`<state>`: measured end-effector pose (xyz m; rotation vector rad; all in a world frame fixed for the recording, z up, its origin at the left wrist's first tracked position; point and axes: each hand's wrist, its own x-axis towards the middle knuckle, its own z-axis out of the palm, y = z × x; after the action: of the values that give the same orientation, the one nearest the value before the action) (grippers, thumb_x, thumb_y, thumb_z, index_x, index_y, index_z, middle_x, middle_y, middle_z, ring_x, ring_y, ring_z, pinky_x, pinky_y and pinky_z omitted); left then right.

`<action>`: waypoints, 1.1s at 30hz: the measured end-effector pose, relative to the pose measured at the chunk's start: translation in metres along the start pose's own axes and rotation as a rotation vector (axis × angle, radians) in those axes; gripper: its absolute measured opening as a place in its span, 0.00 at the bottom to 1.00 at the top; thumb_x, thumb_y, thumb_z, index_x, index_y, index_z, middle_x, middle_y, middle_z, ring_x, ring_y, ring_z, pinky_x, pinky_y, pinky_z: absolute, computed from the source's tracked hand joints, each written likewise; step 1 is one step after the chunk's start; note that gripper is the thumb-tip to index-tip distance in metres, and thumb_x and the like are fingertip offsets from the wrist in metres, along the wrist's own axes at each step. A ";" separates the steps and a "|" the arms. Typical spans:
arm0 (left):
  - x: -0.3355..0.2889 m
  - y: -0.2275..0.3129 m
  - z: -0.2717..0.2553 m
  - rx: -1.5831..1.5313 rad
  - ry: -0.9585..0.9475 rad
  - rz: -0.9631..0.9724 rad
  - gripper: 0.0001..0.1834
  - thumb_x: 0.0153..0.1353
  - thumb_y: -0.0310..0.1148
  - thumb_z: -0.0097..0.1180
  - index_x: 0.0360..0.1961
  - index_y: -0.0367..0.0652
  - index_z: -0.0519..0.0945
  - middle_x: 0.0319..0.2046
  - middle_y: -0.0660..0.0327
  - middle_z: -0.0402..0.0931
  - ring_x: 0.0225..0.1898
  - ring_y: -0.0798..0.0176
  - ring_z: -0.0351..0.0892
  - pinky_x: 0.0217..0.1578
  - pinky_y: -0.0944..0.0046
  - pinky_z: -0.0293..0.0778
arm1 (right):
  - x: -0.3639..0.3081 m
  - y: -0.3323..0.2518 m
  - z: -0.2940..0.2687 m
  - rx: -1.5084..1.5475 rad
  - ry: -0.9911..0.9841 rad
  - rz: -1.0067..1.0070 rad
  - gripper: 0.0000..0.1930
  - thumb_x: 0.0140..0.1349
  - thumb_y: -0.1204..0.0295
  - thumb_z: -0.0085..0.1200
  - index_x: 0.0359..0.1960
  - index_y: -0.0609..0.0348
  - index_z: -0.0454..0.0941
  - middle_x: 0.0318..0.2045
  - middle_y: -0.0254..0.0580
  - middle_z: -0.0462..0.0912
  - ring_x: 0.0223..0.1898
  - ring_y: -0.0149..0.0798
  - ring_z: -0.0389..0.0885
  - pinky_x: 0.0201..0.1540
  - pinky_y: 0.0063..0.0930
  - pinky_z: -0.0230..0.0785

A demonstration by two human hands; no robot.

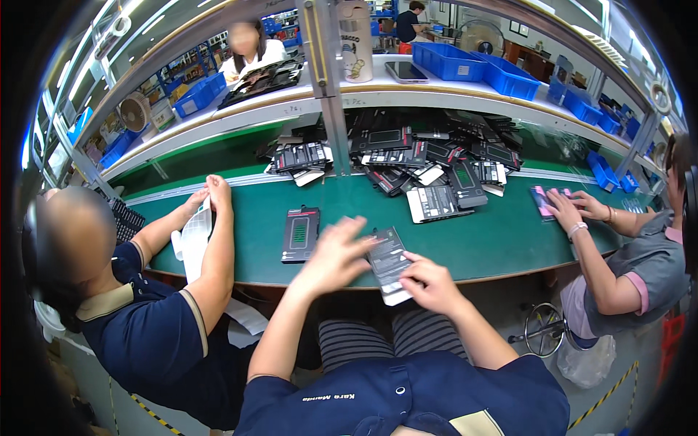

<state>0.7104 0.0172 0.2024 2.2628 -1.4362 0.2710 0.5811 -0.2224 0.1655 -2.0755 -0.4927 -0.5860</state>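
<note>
Holding: right hand (429,282) grips a flat dark rectangular retail package with a grey printed face (387,263) at its near right corner, at the near edge of the green conveyor belt (502,232).
Left hand: left hand (336,254) is blurred, fingers spread and unclenched, over the package's left edge; whether it touches cannot be told.
Second package: a flat black rectangular box with a green window (300,234) lies on the belt just left of the left hand.
Heap: a pile of dark flat boxes (407,156) lies at the belt's far side.
Neighbours: a co-worker's hands with a white sheet (195,236) at the belt's left end; another co-worker's hands on a pink-and-black package (547,198) at its right end.
</note>
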 end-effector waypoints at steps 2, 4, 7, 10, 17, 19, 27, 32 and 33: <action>0.013 0.030 0.029 0.040 -0.164 0.216 0.30 0.62 0.49 0.60 0.65 0.58 0.72 0.70 0.48 0.59 0.70 0.39 0.57 0.68 0.40 0.55 | -0.009 0.019 -0.037 0.093 0.058 0.168 0.03 0.59 0.77 0.62 0.33 0.63 0.82 0.36 0.45 0.86 0.55 0.50 0.81 0.57 0.41 0.73; 0.022 0.057 0.050 0.082 -0.163 0.214 0.33 0.63 0.55 0.58 0.68 0.60 0.69 0.70 0.51 0.59 0.69 0.41 0.58 0.66 0.41 0.57 | -0.007 0.036 -0.078 -0.081 0.195 0.174 0.03 0.59 0.76 0.61 0.33 0.62 0.82 0.37 0.43 0.86 0.54 0.50 0.80 0.59 0.42 0.70; 0.057 0.090 0.045 0.146 -0.207 0.155 0.34 0.58 0.57 0.61 0.62 0.56 0.73 0.67 0.48 0.62 0.63 0.44 0.64 0.61 0.47 0.61 | -0.020 0.085 -0.150 -0.471 0.379 0.231 0.05 0.57 0.74 0.62 0.33 0.63 0.81 0.39 0.46 0.84 0.52 0.56 0.79 0.61 0.44 0.68; 0.087 0.090 0.066 0.112 -0.066 0.189 0.28 0.56 0.54 0.63 0.52 0.48 0.77 0.61 0.47 0.66 0.56 0.45 0.67 0.58 0.50 0.62 | -0.027 0.106 -0.182 -0.950 0.289 0.307 0.19 0.61 0.69 0.60 0.50 0.67 0.77 0.54 0.59 0.77 0.62 0.60 0.71 0.66 0.46 0.62; 0.112 0.088 0.091 -0.066 -0.082 0.006 0.39 0.50 0.54 0.67 0.59 0.41 0.74 0.50 0.52 0.70 0.54 0.49 0.68 0.56 0.50 0.63 | -0.031 0.118 -0.193 -0.948 0.216 0.512 0.31 0.65 0.57 0.54 0.61 0.71 0.69 0.65 0.66 0.66 0.68 0.60 0.63 0.68 0.49 0.56; 0.114 0.089 0.091 -0.031 -0.070 0.016 0.43 0.49 0.55 0.66 0.62 0.39 0.72 0.50 0.52 0.70 0.54 0.50 0.68 0.55 0.52 0.64 | -0.028 0.122 -0.201 -1.149 0.291 0.529 0.32 0.65 0.56 0.53 0.62 0.71 0.68 0.66 0.65 0.65 0.68 0.60 0.62 0.70 0.48 0.54; 0.106 0.088 0.085 -0.058 -0.053 -0.001 0.43 0.47 0.55 0.68 0.61 0.39 0.73 0.51 0.51 0.71 0.54 0.49 0.68 0.56 0.52 0.64 | -0.041 0.095 -0.189 -1.022 0.266 0.536 0.21 0.59 0.61 0.63 0.48 0.64 0.79 0.55 0.57 0.77 0.56 0.56 0.73 0.59 0.51 0.65; 0.114 0.087 0.076 -0.173 -0.142 -0.048 0.43 0.42 0.53 0.73 0.57 0.40 0.76 0.51 0.54 0.72 0.55 0.50 0.69 0.58 0.54 0.63 | -0.048 0.067 -0.159 -0.708 0.325 0.574 0.20 0.45 0.66 0.70 0.39 0.58 0.78 0.48 0.52 0.79 0.55 0.54 0.73 0.58 0.44 0.66; 0.116 0.087 0.074 -0.177 -0.134 -0.053 0.43 0.41 0.53 0.73 0.57 0.40 0.76 0.51 0.54 0.72 0.56 0.50 0.69 0.57 0.54 0.64 | -0.046 0.062 -0.159 -0.627 0.329 0.642 0.21 0.43 0.67 0.70 0.39 0.57 0.78 0.48 0.51 0.79 0.56 0.54 0.73 0.60 0.45 0.64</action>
<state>0.6780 -0.1427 0.2052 2.2046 -1.4038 -0.0247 0.5431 -0.3951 0.1754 -2.4617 0.6116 -0.7203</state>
